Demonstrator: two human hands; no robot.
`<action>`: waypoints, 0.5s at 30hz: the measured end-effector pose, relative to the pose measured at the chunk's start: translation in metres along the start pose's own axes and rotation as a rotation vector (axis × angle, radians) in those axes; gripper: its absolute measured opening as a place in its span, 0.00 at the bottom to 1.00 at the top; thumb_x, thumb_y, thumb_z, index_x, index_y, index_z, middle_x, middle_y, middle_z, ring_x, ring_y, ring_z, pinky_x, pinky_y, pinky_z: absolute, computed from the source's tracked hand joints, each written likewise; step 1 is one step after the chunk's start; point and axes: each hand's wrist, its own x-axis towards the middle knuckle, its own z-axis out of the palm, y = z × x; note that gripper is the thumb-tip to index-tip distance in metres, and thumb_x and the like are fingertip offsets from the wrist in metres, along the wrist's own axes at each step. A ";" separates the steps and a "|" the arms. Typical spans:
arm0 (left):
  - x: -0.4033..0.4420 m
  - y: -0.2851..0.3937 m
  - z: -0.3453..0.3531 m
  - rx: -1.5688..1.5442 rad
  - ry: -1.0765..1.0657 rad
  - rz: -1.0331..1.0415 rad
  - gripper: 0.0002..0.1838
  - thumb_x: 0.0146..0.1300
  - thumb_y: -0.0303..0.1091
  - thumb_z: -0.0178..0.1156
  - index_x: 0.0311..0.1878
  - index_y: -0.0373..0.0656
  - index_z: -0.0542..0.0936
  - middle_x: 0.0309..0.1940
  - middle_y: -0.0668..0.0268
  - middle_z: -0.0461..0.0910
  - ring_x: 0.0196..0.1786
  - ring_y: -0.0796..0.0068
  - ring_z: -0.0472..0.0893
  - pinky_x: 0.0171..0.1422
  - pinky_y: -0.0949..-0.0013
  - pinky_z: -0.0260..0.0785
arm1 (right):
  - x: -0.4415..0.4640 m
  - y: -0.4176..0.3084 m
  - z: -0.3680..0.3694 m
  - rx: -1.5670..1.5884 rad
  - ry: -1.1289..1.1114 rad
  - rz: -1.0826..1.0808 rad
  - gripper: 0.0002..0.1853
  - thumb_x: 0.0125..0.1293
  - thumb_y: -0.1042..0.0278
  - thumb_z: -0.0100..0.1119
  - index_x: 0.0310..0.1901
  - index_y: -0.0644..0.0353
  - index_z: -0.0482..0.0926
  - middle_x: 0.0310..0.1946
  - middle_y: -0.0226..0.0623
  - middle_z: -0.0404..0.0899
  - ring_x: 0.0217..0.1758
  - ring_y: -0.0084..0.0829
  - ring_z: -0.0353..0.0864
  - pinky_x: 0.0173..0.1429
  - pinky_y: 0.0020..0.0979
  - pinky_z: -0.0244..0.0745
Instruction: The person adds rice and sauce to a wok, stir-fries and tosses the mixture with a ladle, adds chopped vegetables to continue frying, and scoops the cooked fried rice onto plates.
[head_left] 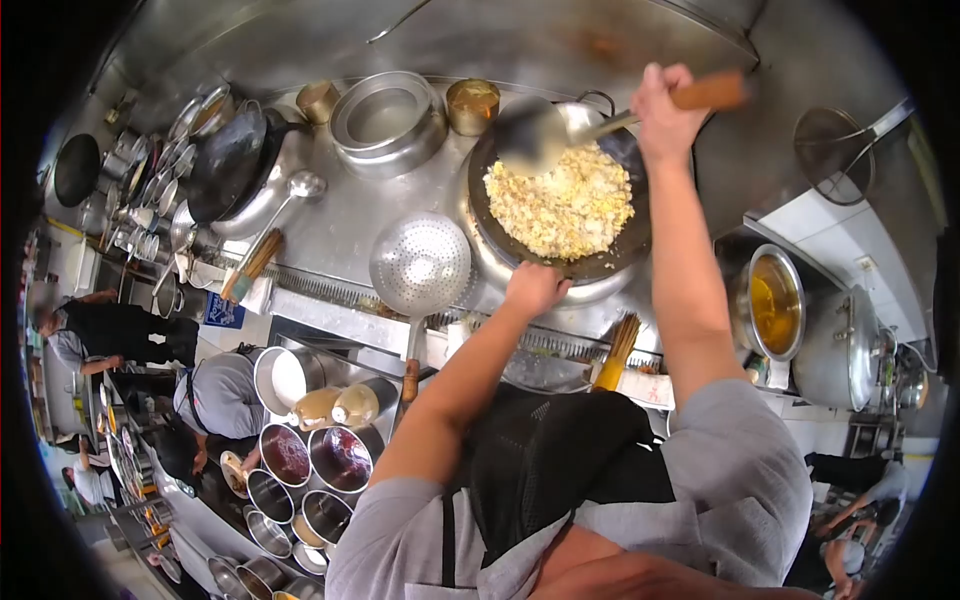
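Note:
A dark wok [610,264] holds loose fried rice [560,210] with yellow egg bits. My left hand [537,288] is closed at the wok's near rim; whatever it grips there is partly hidden under the fingers. Over the wok's far right side, my right hand [668,112] is wrapped round a long ladle [606,126] by its shaft and wooden handle. The ladle's round head is smeared by motion above the rice at the far left of the wok. A perforated strainer [420,262] lies left of the wok.
Metal pots [388,120] and a brass-coloured can [472,106] stand behind. A second ladle [306,185] lies at left. A bamboo brush [617,350] is near my apron. A pot of yellow liquid [775,303] stands right; sauce containers [342,458] are lower left. Other people [220,395] work nearby.

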 end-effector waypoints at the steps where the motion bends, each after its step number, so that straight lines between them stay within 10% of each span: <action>1: 0.000 0.001 -0.001 0.020 0.014 0.012 0.18 0.63 0.50 0.58 0.28 0.47 0.86 0.24 0.57 0.83 0.32 0.54 0.83 0.47 0.55 0.72 | -0.017 0.034 -0.005 -0.001 0.072 -0.052 0.11 0.66 0.69 0.63 0.29 0.58 0.70 0.16 0.25 0.67 0.17 0.20 0.66 0.22 0.24 0.62; 5: -0.001 0.002 -0.007 -0.028 0.014 -0.013 0.18 0.63 0.50 0.58 0.29 0.46 0.86 0.25 0.56 0.83 0.32 0.53 0.83 0.47 0.55 0.72 | -0.011 0.046 0.013 -0.141 -0.054 0.316 0.12 0.65 0.68 0.65 0.30 0.57 0.70 0.16 0.24 0.69 0.16 0.20 0.68 0.20 0.25 0.62; 15: -0.043 0.026 -0.040 0.025 0.069 0.071 0.16 0.67 0.46 0.54 0.36 0.45 0.84 0.30 0.55 0.84 0.34 0.54 0.83 0.46 0.53 0.72 | 0.002 -0.049 -0.014 -0.274 -0.010 0.220 0.10 0.65 0.69 0.64 0.29 0.59 0.72 0.18 0.30 0.73 0.20 0.25 0.73 0.27 0.28 0.69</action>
